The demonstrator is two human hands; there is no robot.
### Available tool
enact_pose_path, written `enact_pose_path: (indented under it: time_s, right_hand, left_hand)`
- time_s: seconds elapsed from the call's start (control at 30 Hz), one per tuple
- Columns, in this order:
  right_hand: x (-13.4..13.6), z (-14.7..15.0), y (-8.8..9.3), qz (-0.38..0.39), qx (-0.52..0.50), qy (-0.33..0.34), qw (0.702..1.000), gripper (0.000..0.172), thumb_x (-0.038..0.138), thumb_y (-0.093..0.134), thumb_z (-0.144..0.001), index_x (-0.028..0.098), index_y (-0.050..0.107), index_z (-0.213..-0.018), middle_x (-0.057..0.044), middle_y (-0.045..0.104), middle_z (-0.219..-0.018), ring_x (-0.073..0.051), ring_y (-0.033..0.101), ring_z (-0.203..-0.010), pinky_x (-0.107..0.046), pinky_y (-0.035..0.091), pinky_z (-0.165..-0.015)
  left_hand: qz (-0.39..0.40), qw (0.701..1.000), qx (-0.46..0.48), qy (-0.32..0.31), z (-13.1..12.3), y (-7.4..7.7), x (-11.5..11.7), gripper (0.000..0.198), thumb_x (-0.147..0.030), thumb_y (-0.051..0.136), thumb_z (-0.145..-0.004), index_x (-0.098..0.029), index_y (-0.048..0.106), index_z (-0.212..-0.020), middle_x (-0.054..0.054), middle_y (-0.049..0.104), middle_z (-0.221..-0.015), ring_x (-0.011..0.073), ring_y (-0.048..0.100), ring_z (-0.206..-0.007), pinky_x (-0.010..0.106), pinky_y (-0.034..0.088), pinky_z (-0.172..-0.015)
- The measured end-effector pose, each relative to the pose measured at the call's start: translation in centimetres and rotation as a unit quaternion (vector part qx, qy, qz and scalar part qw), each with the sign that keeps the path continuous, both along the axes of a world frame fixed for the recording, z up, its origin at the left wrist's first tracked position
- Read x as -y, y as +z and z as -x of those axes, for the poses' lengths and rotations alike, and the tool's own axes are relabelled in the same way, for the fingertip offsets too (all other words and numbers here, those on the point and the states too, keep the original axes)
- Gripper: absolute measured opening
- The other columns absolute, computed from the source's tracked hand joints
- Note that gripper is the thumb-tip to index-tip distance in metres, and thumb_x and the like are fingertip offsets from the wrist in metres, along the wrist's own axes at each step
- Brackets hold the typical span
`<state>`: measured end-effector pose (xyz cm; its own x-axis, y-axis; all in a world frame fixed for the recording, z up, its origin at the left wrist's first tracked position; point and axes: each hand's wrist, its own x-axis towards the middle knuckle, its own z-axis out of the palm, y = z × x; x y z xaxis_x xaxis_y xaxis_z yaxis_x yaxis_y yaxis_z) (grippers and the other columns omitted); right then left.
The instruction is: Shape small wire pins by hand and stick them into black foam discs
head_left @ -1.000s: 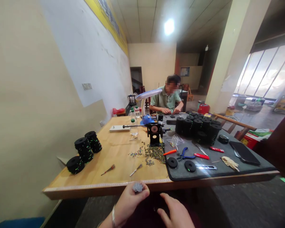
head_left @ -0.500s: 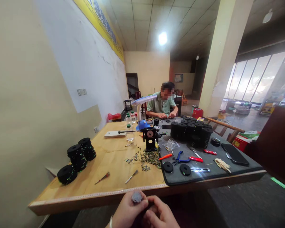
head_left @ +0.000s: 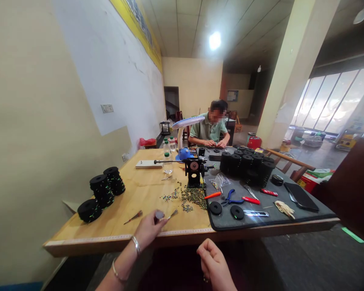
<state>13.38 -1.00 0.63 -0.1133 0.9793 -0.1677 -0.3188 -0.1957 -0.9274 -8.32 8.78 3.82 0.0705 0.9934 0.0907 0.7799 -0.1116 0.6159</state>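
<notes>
My left hand [head_left: 148,229] reaches over the front edge of the wooden table, closed around a small grey round piece [head_left: 159,214] whose flat end faces up. Just beyond its fingertips lies a thin bundle with a frayed end [head_left: 173,213]. A similar bundle [head_left: 134,217] lies to the left of that hand. My right hand [head_left: 211,258] hangs in front of the table edge, fingers curled and thumb against the index finger. Whatever it may hold is hidden.
Small loose pieces [head_left: 194,197] lie before a black winding device [head_left: 194,171]. Black spools [head_left: 101,190] stand at left, more [head_left: 245,163] at right. Blue-handled pliers [head_left: 232,198] and thread snips [head_left: 255,213] rest on the grey mat [head_left: 273,221]. A person [head_left: 210,129] works across the table.
My hands have parted. The left has moved forward over the table with the grey piece; the right has stayed near the edge. The view has shifted slightly.
</notes>
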Motion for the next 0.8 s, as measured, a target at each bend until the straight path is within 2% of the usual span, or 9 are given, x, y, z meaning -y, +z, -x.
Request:
enact_pose_path:
  time_s: [0.1, 0.2, 0.33, 0.37, 0.43, 0.5, 0.57, 0.67, 0.8]
  right_hand:
    - [-0.1, -0.2, -0.4, 0.001, -0.031, -0.031, 0.999, 0.053, 0.064, 0.062, -0.065, 0.018, 0.035, -0.071, 0.013, 0.020, -0.042, 0.000, 0.012, -0.037, -0.014, 0.006, -0.036]
    - [0.0, -0.1, -0.6, -0.004, -0.031, -0.049, 0.998, 0.050, 0.062, 0.061, -0.069, 0.017, 0.039, -0.074, 0.012, 0.024, -0.043, 0.000, 0.014, -0.038, -0.014, 0.010, -0.037]
    - [0.0, 0.1, -0.4, 0.002, -0.023, -0.062, 0.998, 0.050, 0.062, 0.062, -0.068, 0.016, 0.041, -0.074, 0.011, 0.027, -0.043, 0.000, 0.016, -0.039, -0.014, 0.011, -0.038]
    - [0.0, 0.2, -0.3, 0.004, -0.024, -0.061, 0.998, 0.050, 0.061, 0.062, -0.068, 0.017, 0.040, -0.075, 0.011, 0.027, -0.044, 0.000, 0.016, -0.039, -0.014, 0.011, -0.039]
    - [0.1, 0.3, -0.1, 0.002, -0.028, -0.060, 0.998, 0.049, 0.060, 0.061, -0.069, 0.017, 0.040, -0.075, 0.011, 0.028, -0.044, 0.000, 0.017, -0.040, -0.014, 0.011, -0.039]
    - [0.2, 0.4, -0.1, -0.004, -0.029, -0.058, 0.998, 0.048, 0.060, 0.060, -0.071, 0.017, 0.040, -0.075, 0.011, 0.029, -0.045, -0.001, 0.018, -0.040, -0.014, 0.012, -0.039]
    - [0.2, 0.4, -0.1, -0.009, -0.024, -0.053, 0.998, 0.048, 0.060, 0.059, -0.072, 0.017, 0.039, -0.074, 0.010, 0.030, -0.045, -0.001, 0.019, -0.040, -0.014, 0.013, -0.039]
    - [0.3, 0.6, -0.4, -0.018, -0.013, -0.038, 0.999, 0.052, 0.064, 0.058, -0.069, 0.017, 0.038, -0.073, 0.011, 0.027, -0.046, -0.001, 0.021, -0.040, -0.014, 0.014, -0.039]
    - [0.2, 0.7, -1.1, -0.056, 0.038, -0.049, 0.996, 0.052, 0.065, 0.054, -0.071, 0.016, 0.038, -0.074, 0.009, 0.030, -0.051, -0.001, 0.024, -0.043, -0.014, 0.018, -0.040]
  left_hand:
    - [-0.003, 0.998, -0.055, 0.041, 2.0, 0.0, -2.4, 0.016, -0.026, 0.053, -0.073, -0.013, 0.060, -0.080, 0.007, 0.063, -0.071, 0.0207, 0.058, -0.068, 0.030, 0.041, -0.064]
    - [-0.017, 0.997, -0.064, 0.042, 2.6, 0.3, -3.0, 0.019, -0.018, 0.056, -0.069, -0.012, 0.063, -0.086, 0.012, 0.066, -0.086, 0.0256, 0.059, -0.084, 0.035, 0.042, -0.077]
    - [-0.086, 0.995, -0.033, 0.033, 0.5, 1.0, -0.3, 0.027, -0.022, 0.051, -0.076, -0.012, 0.061, -0.100, 0.013, 0.061, -0.107, 0.0250, 0.052, -0.105, 0.035, 0.034, -0.095]
    - [-0.097, 0.995, 0.024, 0.019, -0.6, 1.1, 0.9, 0.027, -0.028, 0.052, -0.078, -0.012, 0.062, -0.097, 0.012, 0.062, -0.102, 0.0243, 0.053, -0.101, 0.034, 0.036, -0.093]
    - [-0.023, 0.983, 0.177, -0.033, -3.1, 1.0, 3.5, 0.027, -0.037, 0.055, -0.076, -0.014, 0.065, -0.087, 0.009, 0.065, -0.086, 0.0217, 0.057, -0.082, 0.032, 0.043, -0.078]
    - [0.102, 0.939, 0.316, -0.092, -5.7, 0.6, 5.9, 0.027, -0.038, 0.065, -0.069, -0.013, 0.065, -0.079, 0.007, 0.065, -0.079, 0.0187, 0.057, -0.076, 0.028, 0.043, -0.073]
    - [0.186, 0.879, 0.428, -0.097, -7.8, 0.1, 7.5, 0.029, -0.039, 0.069, -0.066, -0.013, 0.065, -0.080, 0.004, 0.064, -0.077, 0.0132, 0.053, -0.068, 0.023, 0.040, -0.063]
    - [0.230, 0.818, 0.524, -0.058, -9.6, -0.8, 8.3, 0.034, -0.038, 0.075, -0.062, -0.013, 0.065, -0.083, 0.001, 0.060, -0.073, 0.0050, 0.040, -0.053, 0.018, 0.028, -0.049]
    - [0.252, 0.768, 0.588, -0.021, -10.1, -1.5, 7.8, 0.036, -0.036, 0.080, -0.056, -0.012, 0.066, -0.079, 0.000, 0.057, -0.066, 0.0040, 0.039, -0.051, 0.017, 0.024, -0.047]
